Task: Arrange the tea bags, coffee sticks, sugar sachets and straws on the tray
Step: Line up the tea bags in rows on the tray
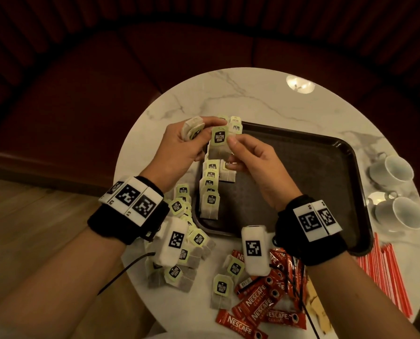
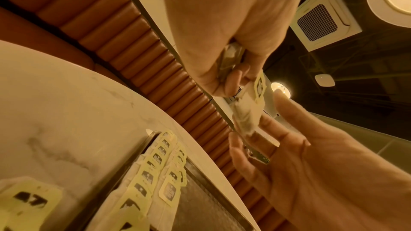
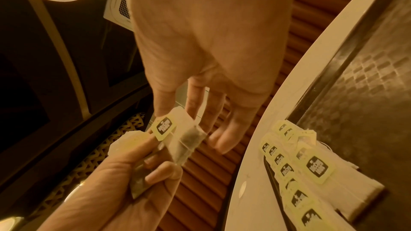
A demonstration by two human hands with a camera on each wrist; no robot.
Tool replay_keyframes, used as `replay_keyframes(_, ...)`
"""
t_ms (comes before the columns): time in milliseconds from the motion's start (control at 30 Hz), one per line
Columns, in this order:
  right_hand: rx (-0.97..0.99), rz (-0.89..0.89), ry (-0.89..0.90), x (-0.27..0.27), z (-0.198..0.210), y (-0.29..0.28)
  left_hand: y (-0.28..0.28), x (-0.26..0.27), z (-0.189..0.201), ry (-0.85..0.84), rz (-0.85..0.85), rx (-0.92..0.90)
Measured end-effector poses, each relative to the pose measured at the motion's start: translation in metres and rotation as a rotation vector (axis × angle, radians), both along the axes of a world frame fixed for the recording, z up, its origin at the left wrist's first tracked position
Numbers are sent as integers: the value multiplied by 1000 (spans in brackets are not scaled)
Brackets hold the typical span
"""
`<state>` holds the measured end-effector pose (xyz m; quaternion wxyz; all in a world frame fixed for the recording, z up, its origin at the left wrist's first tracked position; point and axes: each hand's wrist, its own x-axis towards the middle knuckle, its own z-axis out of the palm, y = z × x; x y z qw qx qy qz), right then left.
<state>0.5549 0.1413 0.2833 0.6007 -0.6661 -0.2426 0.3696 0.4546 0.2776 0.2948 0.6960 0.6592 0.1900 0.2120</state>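
My left hand grips a small bundle of tea bags above the tray's far left corner. My right hand pinches one tea bag with a green tag by its top, right beside the left fingers. In the right wrist view that tea bag hangs between thumb and fingers, with the left hand's fingertips against it. A row of tea bags lies overlapped along the dark tray's left side. Loose tea bags lie on the table; nearer me are red coffee sticks, red straws and tan sugar sachets.
Two white cups stand on the round marble table right of the tray. A red padded bench curves round the far side. Most of the tray's floor is bare.
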Motion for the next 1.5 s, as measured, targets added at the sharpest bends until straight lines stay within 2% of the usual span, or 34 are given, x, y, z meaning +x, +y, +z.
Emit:
replay_keyframes(133, 19, -56, -73, 3, 2, 2, -3, -1, 0, 27, -19, 37)
replay_keyframes(333, 24, -57, -90, 7, -2, -2, 0, 0, -4, 41, 80, -60)
replay_keyframes(433, -47, -87, -73, 13, -14, -7, 8, -2, -11, 89, 117, -200)
replay_keyframes(533, -104, -141, 29, 20, -29, -14, 11, -7, -18, 179, 97, -355)
replay_keyframes(633, -193, -150, 68, 26, -46, -16, 10, -14, -24, 238, 56, -382)
replay_keyframes(767, -337, -83, 34, 33, -70, -12, 7, -16, -28, 288, 13, -434)
replay_keyframes(933, -461, 16, -47, 36, -85, -7, 3, -18, -34, 340, -1, -438)
replay_keyframes(1067, -444, -52, -134, 38, -91, -6, 2, -21, -38, 351, 0, -440)
replay_keyframes(1200, -417, -153, -111, 36, -94, -10, 3, -22, -38, 343, 8, -442)
replay_keyframes(1500, -453, -136, -43, 24, -94, -11, 1, -22, -37, 343, 2, -459)
